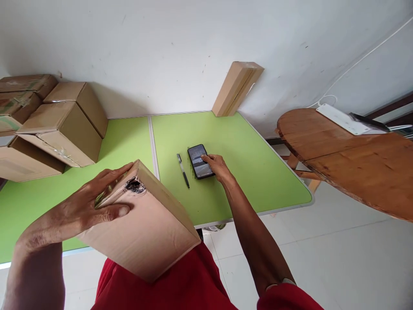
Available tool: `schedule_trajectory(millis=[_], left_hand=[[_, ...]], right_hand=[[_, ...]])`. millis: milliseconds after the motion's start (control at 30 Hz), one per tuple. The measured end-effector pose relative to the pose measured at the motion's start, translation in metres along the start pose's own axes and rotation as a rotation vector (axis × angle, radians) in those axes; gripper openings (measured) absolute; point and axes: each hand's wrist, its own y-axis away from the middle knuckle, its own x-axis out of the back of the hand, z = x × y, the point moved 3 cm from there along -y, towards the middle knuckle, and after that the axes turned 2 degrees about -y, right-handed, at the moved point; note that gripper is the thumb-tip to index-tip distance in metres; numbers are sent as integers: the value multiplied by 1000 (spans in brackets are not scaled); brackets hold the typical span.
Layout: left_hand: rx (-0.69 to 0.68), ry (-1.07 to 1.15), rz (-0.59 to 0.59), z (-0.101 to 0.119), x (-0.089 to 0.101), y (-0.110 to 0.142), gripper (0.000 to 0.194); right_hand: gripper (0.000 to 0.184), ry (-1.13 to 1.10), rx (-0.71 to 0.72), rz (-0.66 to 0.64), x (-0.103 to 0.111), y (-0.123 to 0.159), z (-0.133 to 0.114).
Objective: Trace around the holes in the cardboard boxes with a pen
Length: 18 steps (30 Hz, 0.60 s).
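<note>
My left hand grips a cardboard box by its upper end, with the thumb on the near face. Tilted in front of my red shirt, the box has a dark, torn hole at one corner. My right hand is at the right side of a black smartphone on the green table. Its thumb lies over the lit screen and the other fingers are curled at the phone's edge, partly hidden. A pen lies just left of the phone.
Several cardboard boxes are stacked at the left of the green table. A long narrow box leans on the wall at the back. To the right stands a wooden table bearing a white flat device.
</note>
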Motion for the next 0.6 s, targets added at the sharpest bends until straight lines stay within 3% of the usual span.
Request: schedule_trajectory(millis=[200,267,400,600], left_hand=[[-20,131,6,14,-4,-2,108],[-53,200,0,11,-6,-4,103],[-107,401,15,-11,-7,-5,97],[-30,824,156,-62,-21,20,94]], right_hand=[[21,392,60,64,5,3,-4],[26,479,85,68,4,6,-6],[49,603,151,42,2,11,-4],[77,712,234,17,13,13,4]])
